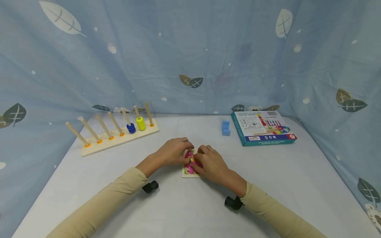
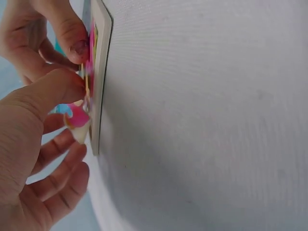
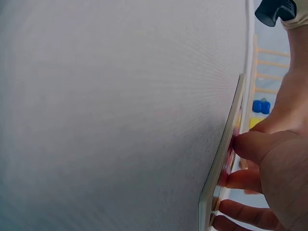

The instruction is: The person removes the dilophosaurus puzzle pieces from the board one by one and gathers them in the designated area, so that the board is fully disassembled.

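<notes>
A small wooden jigsaw puzzle point(image 1: 189, 174) with a pink picture lies on the table, partly covered by both hands. At its left side, my left hand point(image 1: 175, 151) pinches a pink and pale puzzle piece point(image 2: 79, 120) between thumb and fingers, close over the board. From the right, my right hand point(image 1: 212, 164) reaches onto the same board. Its thumb point(image 3: 248, 145) and fingertips rest on the picture in the right wrist view. The two hands nearly meet over the picture, and their fingers hide much of it.
A wooden peg stand point(image 1: 120, 137) stands at the back left, with blue rings point(image 1: 131, 128) and yellow rings point(image 1: 141, 124) on two pegs. A light blue block point(image 1: 226, 128) lies beside a flat toy box point(image 1: 265, 128) at the back right. A patterned curtain point(image 1: 190, 56) hangs behind the table.
</notes>
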Demonstrator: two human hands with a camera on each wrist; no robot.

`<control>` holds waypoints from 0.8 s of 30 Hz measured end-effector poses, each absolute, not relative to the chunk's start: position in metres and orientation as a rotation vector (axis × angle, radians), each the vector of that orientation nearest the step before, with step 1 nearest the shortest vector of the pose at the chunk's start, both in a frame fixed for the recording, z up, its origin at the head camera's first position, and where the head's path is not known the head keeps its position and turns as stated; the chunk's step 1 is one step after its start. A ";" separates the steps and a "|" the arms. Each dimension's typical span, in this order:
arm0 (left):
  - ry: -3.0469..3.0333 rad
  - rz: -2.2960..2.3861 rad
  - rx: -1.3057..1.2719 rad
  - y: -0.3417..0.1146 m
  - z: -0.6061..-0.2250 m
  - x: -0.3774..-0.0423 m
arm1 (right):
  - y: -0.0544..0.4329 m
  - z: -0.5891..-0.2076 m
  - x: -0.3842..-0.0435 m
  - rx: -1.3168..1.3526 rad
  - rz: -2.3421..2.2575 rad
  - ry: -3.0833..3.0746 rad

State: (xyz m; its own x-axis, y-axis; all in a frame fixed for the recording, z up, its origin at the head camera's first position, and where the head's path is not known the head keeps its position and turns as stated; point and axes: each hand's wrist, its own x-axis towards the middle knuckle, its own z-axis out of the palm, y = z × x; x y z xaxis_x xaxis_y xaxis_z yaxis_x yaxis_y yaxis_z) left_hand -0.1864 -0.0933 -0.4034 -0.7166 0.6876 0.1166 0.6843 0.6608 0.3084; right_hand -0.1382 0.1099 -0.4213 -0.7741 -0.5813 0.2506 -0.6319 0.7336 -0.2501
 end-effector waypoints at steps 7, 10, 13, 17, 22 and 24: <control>2.900 0.537 1.151 -0.106 -0.398 -0.186 | 0.110 -0.421 -0.137 0.971 0.461 -2.791; 2.911 0.513 1.119 -0.114 -0.397 -0.186 | 0.111 -0.420 -0.136 0.972 0.457 -2.797; 2.927 0.491 1.077 -0.124 -0.397 -0.185 | 0.112 -0.420 -0.136 0.975 0.454 -2.808; 2.956 0.468 1.015 -0.138 -0.397 -0.185 | 0.113 -0.420 -0.137 0.975 0.456 -2.812; 2.984 0.465 0.977 -0.159 -0.396 -0.184 | 0.113 -0.421 -0.136 0.976 0.490 -2.792; 2.986 0.478 0.955 -0.167 -0.394 -0.184 | 0.113 -0.421 -0.136 0.978 0.499 -2.781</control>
State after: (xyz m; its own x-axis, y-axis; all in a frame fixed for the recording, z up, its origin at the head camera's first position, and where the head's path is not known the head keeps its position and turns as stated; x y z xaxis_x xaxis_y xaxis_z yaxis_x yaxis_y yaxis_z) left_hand -0.1835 -0.1675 -0.3941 -0.8182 0.5626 0.1182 0.5714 0.7733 0.2749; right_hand -0.1357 0.1135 -0.4214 -0.7755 -0.5800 0.2493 -0.6305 0.7316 -0.2592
